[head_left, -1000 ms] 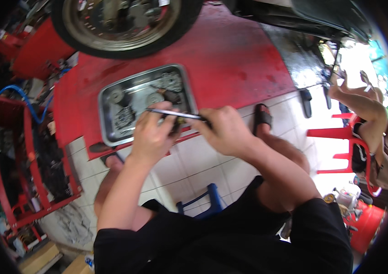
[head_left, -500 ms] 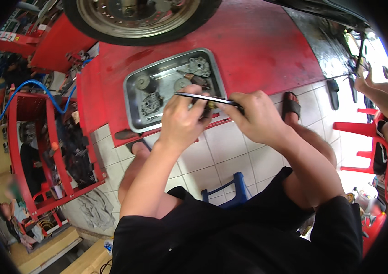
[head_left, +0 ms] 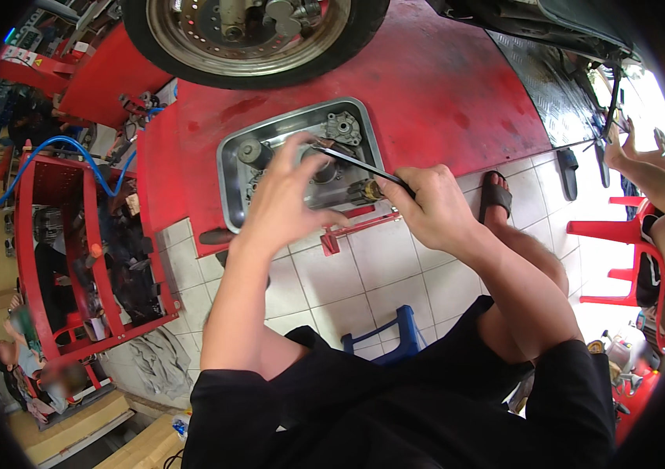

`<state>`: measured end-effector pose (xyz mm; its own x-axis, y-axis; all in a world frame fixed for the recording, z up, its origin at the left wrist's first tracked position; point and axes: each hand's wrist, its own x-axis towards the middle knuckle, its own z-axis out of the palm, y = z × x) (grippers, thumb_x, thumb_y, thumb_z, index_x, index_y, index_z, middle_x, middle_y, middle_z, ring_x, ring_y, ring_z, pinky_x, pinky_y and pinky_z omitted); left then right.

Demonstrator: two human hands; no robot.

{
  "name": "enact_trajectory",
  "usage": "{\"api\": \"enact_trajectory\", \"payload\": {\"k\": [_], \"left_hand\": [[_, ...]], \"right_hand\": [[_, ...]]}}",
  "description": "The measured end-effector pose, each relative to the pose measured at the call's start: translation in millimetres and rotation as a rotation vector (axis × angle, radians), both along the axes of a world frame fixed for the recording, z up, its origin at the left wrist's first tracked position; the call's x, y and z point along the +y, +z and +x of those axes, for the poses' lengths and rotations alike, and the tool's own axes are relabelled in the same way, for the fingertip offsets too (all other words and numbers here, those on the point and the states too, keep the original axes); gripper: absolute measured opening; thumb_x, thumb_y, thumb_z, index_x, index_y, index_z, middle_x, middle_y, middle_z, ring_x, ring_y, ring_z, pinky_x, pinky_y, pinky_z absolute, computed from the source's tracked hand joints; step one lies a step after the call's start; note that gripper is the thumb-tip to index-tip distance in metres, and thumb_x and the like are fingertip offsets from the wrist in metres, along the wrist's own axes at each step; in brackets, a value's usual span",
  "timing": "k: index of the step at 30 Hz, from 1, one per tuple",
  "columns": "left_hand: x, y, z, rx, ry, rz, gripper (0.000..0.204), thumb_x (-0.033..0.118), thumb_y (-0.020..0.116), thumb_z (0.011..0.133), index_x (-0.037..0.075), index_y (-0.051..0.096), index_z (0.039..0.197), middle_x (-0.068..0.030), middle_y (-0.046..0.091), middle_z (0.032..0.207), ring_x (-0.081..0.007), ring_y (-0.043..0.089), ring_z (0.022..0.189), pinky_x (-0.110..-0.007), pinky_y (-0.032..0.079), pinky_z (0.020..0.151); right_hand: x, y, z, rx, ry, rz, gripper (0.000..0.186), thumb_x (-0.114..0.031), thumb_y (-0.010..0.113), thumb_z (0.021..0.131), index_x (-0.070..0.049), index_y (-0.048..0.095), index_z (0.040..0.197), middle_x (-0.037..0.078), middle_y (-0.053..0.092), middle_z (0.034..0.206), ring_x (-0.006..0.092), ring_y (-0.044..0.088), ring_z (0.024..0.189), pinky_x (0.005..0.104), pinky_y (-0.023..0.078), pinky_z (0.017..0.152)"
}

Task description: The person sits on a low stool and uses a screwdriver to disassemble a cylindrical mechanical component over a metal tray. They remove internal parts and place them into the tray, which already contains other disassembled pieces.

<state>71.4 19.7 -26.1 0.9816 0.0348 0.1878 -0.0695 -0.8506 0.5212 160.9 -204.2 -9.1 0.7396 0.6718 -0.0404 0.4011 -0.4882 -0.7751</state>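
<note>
Both hands work over the metal tray [head_left: 232, 187] that sits on the red lift platform [head_left: 442, 94], just ahead of my knees. My right hand [head_left: 434, 207] is closed around the grip of a slim dark-shafted tool [head_left: 360, 166], apparently a screwdriver; its yellowish collar shows just at my fingers. Its long axis runs from my right hand up and to the left, and the tip ends among the engine parts [head_left: 340, 125] lying in the tray. My left hand [head_left: 285, 199] is curled with the fingers bent, resting over a round grey part in the middle of the tray, just beside the tool's tip; I cannot tell whether it actually grips that part or only steadies it. So the left hand is the nearer one to the working point, while the right stays back at the handle end, off the tray's right edge. Beyond the tray stands a motorcycle wheel [head_left: 254, 39] on the platform. To my left is a red tool cart [head_left: 59, 234] with a blue hose [head_left: 51, 144] draped over it, and a blue stool [head_left: 395, 332] shows between my legs on the tiled floor [head_left: 379, 273].
</note>
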Motion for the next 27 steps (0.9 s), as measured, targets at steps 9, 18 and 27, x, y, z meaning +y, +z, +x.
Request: {"api": "enact_trajectory", "payload": {"k": [9,18,27], "left_hand": [[85,-50,13,0.197,0.484,0.226,0.073,0.041,0.076,0.083,-0.002,0.05,0.137,-0.0276,0.045,0.142,-0.0444,0.056,0.121,-0.046,0.049,0.099],[102,-69,28,0.161,0.418,0.234,0.051,0.016,0.076,0.081,-0.005,0.06,0.124,-0.0296,0.063,0.119,-0.0444,0.062,0.111,-0.047,0.05,0.094],[120,-70,29,-0.018,0.56,-0.27,0.048,0.005,0.074,0.084,-0.008,0.056,0.127,-0.0209,0.065,0.116,-0.0308,0.064,0.103,-0.038,0.051,0.087]], "right_hand": [[-10,3,11,-0.075,-0.045,0.02,0.027,-0.022,0.062,0.09,0.001,0.067,0.076,0.021,0.056,0.059,0.0417,0.059,0.06,0.049,0.047,0.06],[-18,-7,7,-0.104,-0.019,-0.049,0.032,-0.029,0.059,0.087,-0.001,0.069,0.075,0.02,0.067,0.072,0.0386,0.069,0.072,0.0501,0.056,0.066],[-28,-14,12,-0.078,-0.024,-0.001,0.031,-0.026,0.058,0.087,0.0,0.065,0.072,0.021,0.063,0.065,0.0412,0.064,0.065,0.0502,0.052,0.062]]}}
